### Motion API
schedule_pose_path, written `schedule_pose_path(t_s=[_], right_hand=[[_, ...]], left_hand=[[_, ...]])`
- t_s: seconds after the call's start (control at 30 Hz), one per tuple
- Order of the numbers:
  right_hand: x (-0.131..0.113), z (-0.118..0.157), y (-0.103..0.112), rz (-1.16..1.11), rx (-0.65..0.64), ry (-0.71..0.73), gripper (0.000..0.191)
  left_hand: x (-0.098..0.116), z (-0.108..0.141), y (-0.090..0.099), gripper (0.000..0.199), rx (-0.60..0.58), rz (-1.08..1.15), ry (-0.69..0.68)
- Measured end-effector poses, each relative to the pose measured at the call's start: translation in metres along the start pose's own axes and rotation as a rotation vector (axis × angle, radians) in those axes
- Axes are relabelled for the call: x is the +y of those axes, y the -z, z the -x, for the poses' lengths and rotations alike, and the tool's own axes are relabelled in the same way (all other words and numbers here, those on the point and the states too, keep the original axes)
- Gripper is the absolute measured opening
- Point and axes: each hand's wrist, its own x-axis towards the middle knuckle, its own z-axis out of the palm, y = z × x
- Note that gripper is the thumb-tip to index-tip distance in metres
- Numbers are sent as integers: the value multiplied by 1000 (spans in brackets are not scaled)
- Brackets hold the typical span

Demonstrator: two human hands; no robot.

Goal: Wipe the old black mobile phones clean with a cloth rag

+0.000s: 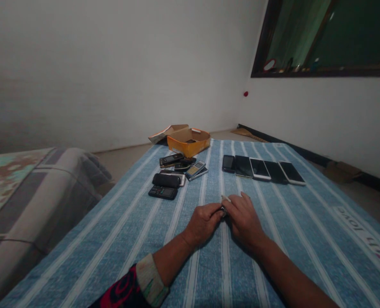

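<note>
Left hand (204, 223) and right hand (243, 219) are meeting mid-cloth, both gripping a small item (223, 211), mostly hidden, identity unclear. Step seemingly in hand: close fingertip handling. Loose phones (163, 192) are lying toward the striped cloth's (145, 252) left edge; a row of five phones (259, 168) is lying toward its far right corner. Next move is probably calling for steady, opposed fingertips.

Over the cloth-covered bench (90, 265), the left hand (203, 224) and right hand (243, 218) met, their fingers (214, 208) closed around a small object (224, 210) mostly hidden. Beyond them, five phones (259, 168) lay side by side in a row on the right, while more phones (169, 180), some stacked, lay clustered on the left. Behind that cluster stood an open orange box (194, 148) holding a dark item (190, 141).
</note>
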Motion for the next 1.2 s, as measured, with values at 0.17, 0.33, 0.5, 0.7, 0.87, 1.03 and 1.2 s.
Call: schedule_pose_path(t_s=[0.17,0.33,0.5,0.7,0.87,1.03,1.2], right_hand=[[2,-1,1,6,-21,-5,29],[23,4,4,30,21,-74,31],[34,8,2,56,68,-92,34],[8,1,0,43,18,-31,30],[-1,-1,1,-5,-7,-2,30],[17,5,4,2,67,-45,35],[21,9,4,-13,119,-54,35]], left_hand=[[1,-1,0,22,2,4,22],[1,-2,1,24,25,3,52],[-1,-3,1,25,34,10,76],[1,-2,1,25,32,-5,48],[1,-1,0,24,18,-71,-34],[-5,-2,3,31,73,-287,-189],[-8,-2,12,28,0,-375,-294]])
